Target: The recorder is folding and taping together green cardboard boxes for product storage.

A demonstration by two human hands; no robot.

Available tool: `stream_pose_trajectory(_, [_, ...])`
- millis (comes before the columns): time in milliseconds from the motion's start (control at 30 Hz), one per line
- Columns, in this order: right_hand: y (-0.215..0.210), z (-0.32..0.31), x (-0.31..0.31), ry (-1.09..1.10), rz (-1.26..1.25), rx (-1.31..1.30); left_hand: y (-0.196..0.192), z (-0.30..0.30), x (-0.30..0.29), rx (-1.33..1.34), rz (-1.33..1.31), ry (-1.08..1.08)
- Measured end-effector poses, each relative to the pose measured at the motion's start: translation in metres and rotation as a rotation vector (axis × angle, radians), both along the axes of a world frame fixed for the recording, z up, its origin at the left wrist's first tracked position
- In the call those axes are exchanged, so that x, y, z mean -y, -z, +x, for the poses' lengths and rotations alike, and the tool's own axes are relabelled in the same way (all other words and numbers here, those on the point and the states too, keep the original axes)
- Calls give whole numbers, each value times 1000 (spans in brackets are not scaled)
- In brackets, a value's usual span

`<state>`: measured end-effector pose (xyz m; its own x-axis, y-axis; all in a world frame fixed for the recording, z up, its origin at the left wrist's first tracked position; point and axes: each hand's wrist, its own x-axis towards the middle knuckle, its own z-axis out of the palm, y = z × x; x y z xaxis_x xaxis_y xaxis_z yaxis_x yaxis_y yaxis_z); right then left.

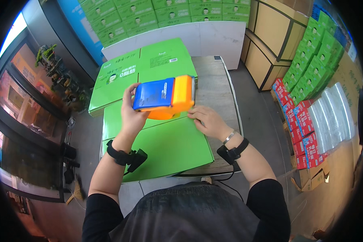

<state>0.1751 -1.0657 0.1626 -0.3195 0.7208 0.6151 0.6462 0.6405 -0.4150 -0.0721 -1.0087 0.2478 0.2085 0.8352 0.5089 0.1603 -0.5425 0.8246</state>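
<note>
A boxy blue-and-orange tool point(155, 96), which looks like a packing tape dispenser, is held up over the flattened cartons in my left hand point(132, 111). My left fingers and thumb wrap its left end. At its lower right corner, my right hand point(207, 121) has its fingers pinched together; what lies between them, if anything, is too small to make out. Beneath both hands lies a flat green carton point(169, 149). Behind it is a stack of flattened green cartons point(127, 68) with white print.
The cartons rest on a wood-look table point(218, 97). Behind it, a white marble-look counter point(181, 38) stands before stacked green boxes point(137, 20). Rightward are tan cabinets point(270, 36), green boxes point(314, 60), red boxes point(302, 125) and clear plastic wrap point(332, 117). Plants point(54, 66) stand left.
</note>
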Motion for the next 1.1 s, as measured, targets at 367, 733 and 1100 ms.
stream_pose_trajectory(367, [15, 4, -2, -215, -432, -801, 39, 11, -5, -302, 176, -200])
stream_pose_trajectory(733, [-18, 18, -21, -523, -824, -1205, 26, 16, 2, -497, 285, -249])
stream_pose_trajectory(1100, [-38, 34, -2, -45, -902, -1010, -1, 4, 15, -703, 589, -88])
